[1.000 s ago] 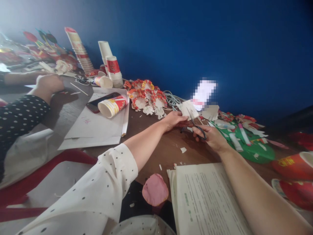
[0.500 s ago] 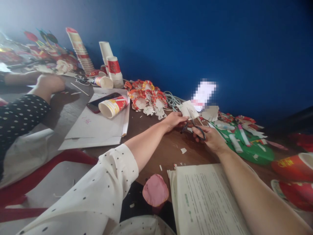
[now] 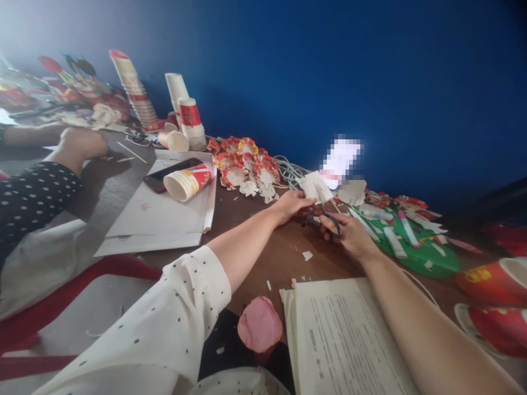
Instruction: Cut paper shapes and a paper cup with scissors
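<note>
Between thumb and fingers, my left hand (image 3: 293,207) pinches a small piece of white paper (image 3: 315,187). My right hand (image 3: 349,233) grips a pair of dark-handled scissors (image 3: 336,226), whose blades point up toward the paper. The two hands are close together above the brown table (image 3: 255,258). Behind the paper is a lit, blurred-out screen (image 3: 341,162). Left of my hands lies a heap of cut red-and-white paper pieces (image 3: 251,167). Small white scraps (image 3: 307,255) lie beneath them.
A green disc (image 3: 436,260) bears markers (image 3: 408,229) and scraps. Printed sheets (image 3: 341,334) and a pink round piece (image 3: 260,325) lie near me. Left are a paper cup (image 3: 187,182), a phone (image 3: 158,181), stacked cups (image 3: 134,93) and another person's hand (image 3: 84,144). A blue wall stands behind.
The view has shifted slightly, so everything sits a little lower and further left. Both hands keep their hold on the paper and scissors.
</note>
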`<state>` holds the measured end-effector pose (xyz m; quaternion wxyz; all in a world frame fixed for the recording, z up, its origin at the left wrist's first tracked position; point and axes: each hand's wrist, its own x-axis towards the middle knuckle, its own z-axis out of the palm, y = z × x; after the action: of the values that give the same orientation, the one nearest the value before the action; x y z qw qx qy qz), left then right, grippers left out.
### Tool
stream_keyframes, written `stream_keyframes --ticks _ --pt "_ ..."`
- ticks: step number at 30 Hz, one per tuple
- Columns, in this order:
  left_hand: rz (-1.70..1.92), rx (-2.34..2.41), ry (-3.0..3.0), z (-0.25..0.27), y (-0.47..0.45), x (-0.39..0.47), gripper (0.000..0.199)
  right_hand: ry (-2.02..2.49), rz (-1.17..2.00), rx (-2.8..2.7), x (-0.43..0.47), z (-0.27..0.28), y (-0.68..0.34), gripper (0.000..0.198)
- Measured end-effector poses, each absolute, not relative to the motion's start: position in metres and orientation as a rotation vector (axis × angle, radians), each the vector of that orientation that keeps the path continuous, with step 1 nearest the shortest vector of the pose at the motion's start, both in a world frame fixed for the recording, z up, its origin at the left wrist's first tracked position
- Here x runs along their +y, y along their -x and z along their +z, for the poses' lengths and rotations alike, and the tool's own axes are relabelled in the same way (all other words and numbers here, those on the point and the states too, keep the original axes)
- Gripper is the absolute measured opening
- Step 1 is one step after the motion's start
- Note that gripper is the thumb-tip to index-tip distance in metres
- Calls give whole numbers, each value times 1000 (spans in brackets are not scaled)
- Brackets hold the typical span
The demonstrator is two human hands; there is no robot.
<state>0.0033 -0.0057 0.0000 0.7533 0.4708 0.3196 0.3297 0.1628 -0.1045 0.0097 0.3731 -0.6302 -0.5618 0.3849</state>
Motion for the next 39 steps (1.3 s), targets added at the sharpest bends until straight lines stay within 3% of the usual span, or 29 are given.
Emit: stream_keyframes --ticks 39 --pt "719 638 -963 -2 -3 -4 15 1616 1003 -1407 -106 12 -166 40"
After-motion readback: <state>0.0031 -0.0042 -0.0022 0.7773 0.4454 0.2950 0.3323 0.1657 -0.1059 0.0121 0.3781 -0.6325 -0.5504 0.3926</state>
